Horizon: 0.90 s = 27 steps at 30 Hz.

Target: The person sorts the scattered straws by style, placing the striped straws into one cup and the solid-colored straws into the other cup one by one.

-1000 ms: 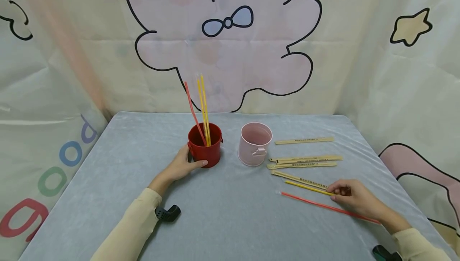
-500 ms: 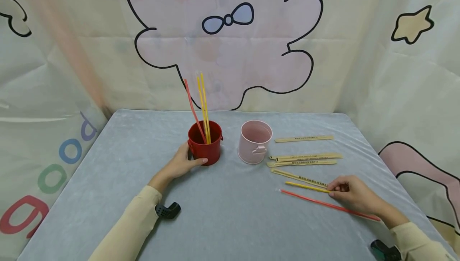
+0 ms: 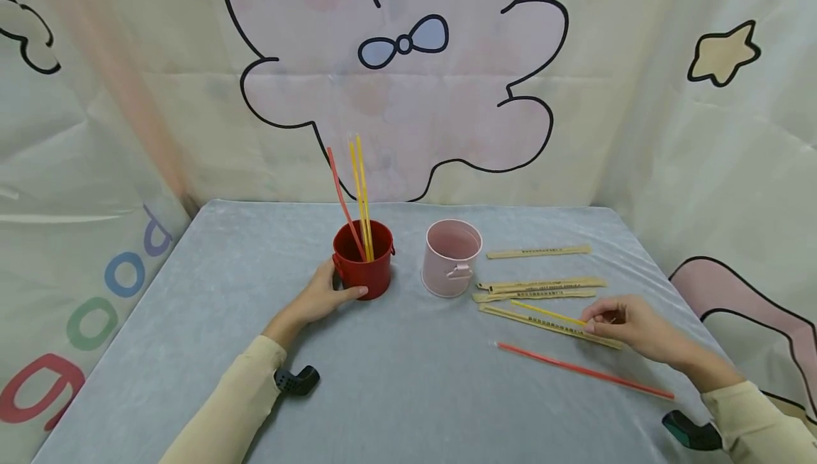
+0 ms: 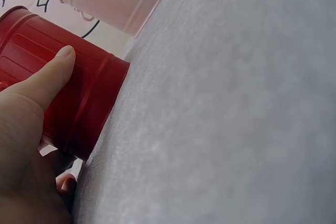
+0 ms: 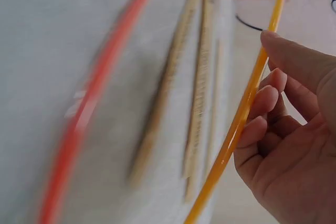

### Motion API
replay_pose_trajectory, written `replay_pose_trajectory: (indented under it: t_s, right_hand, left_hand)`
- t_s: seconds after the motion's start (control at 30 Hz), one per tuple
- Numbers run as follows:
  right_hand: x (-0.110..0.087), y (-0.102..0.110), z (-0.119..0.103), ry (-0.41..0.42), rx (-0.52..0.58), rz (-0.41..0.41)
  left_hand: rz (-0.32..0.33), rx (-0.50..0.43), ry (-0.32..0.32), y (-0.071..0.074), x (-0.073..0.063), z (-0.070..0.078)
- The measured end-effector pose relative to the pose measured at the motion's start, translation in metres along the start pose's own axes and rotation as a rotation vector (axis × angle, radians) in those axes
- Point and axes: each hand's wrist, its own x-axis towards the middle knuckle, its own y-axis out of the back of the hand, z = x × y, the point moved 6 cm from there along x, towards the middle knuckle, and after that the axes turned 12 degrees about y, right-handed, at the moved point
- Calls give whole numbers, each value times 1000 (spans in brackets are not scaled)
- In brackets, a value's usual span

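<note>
My left hand (image 3: 319, 295) holds the side of a small red bucket (image 3: 376, 281), its thumb lying along the front in the left wrist view. Two yellow straws (image 3: 360, 180) and a red one lean upright inside that bucket. At the right, my right hand (image 3: 645, 333) pinches a yellow straw (image 5: 231, 137) between thumb and fingers, lifted above the paper-wrapped sticks. Nearer the front, a red straw (image 3: 584, 370) lies on the cloth, below the right hand.
A pink bucket (image 3: 443, 272) stands just right of the red one. Several slim paper-wrapped sticks (image 3: 539, 252) lie to its right. Grey-blue cloth (image 3: 415, 393) covers the table, and printed curtains (image 3: 670, 130) enclose its back and sides.
My right hand has picked the yellow straw up from the table and moved it slightly away from me, over the wrapped sticks. The left hand and red bucket stay in place.
</note>
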Motion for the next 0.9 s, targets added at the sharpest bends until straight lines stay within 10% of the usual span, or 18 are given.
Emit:
replay_pose_trajectory:
  t_s: [0.9]
  right_hand:
    - [80, -8, -43, -56, 313, 88]
  left_hand:
    - [11, 9, -7, -1, -3, 0]
